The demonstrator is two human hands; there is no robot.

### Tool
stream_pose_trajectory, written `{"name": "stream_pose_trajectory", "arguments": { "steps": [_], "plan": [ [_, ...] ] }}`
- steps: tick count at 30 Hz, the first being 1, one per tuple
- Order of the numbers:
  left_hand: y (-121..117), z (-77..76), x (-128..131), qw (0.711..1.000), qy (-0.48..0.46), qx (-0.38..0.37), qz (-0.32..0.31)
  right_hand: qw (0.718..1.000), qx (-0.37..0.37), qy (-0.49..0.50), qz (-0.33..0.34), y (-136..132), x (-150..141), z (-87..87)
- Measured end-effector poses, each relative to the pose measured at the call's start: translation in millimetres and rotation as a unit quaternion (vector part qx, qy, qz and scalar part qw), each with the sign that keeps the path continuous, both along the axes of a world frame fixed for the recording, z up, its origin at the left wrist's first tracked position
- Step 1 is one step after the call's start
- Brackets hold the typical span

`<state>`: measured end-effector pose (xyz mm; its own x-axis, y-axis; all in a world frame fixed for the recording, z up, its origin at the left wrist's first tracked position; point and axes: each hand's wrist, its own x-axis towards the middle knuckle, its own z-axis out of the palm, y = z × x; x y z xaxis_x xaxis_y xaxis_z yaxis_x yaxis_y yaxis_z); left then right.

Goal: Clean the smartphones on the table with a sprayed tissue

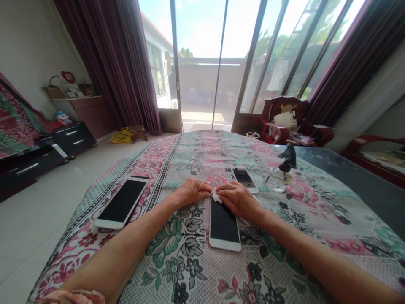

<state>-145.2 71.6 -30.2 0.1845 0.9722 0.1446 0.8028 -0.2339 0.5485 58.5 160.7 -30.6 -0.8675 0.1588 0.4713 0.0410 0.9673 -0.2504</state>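
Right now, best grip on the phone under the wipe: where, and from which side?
I'd pinch the white phone by its long edges near the home-button end, coming from the wearer's side. It lies flat, screen up, and that end is uncovered; the left hand and the right hand, with the wipe, are at the far end.

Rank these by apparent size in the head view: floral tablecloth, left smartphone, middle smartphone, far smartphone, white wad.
1. Floral tablecloth
2. Left smartphone and middle smartphone: too alike to rank, the middle one partly covered
3. Far smartphone
4. White wad, partly covered
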Motion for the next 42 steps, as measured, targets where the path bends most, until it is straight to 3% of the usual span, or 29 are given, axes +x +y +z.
{"name": "stream_pose_trajectory", "arguments": {
  "steps": [3, 7, 15, 19, 26, 30, 37, 42],
  "plan": [
    [2.2, -2.9, -6.0, 0.992, 0.116, 0.045, -0.005, 1.0, 0.004, 0.003, -0.02, 3.3, -1.8, -2.3],
    [5.5, -7.1, -12.4, 0.969, 0.21, 0.133, -0.007, 1.0, -0.005, -0.009, 0.013, -13.5, 5.1, 0.2],
    [11.0, -24.8, -18.6, 0.984, 0.095, 0.152, -0.016, 0.994, -0.054, -0.038, 0.084, -58.5, 11.8, 6.1],
    [11.1, -27.4, -18.1, 0.987, 0.068, 0.144, -0.019, 0.994, -0.055, -0.02, 0.09, -42.3, 2.8, 2.2],
    [13.7, -22.3, -17.0, 0.993, 0.051, 0.104, -0.013, 0.998, -0.037, 0.035, 0.022, -1.0, -5.4, -4.2],
    [16.6, -19.4, -15.3, 0.994, 0.044, 0.095, -0.002, 0.999, -0.033, 0.028, 0.026, -7.6, -0.6, 1.2],
    [20.0, -21.5, -16.3, 0.995, 0.034, 0.089, 0.007, 0.995, -0.054, -0.026, 0.084, -46.8, 13.2, 7.6],
    [22.4, -24.5, -19.0, 0.996, 0.029, 0.088, -0.006, 0.995, -0.051, -0.011, 0.088, -38.1, 5.5, 2.3]
  ]
}}
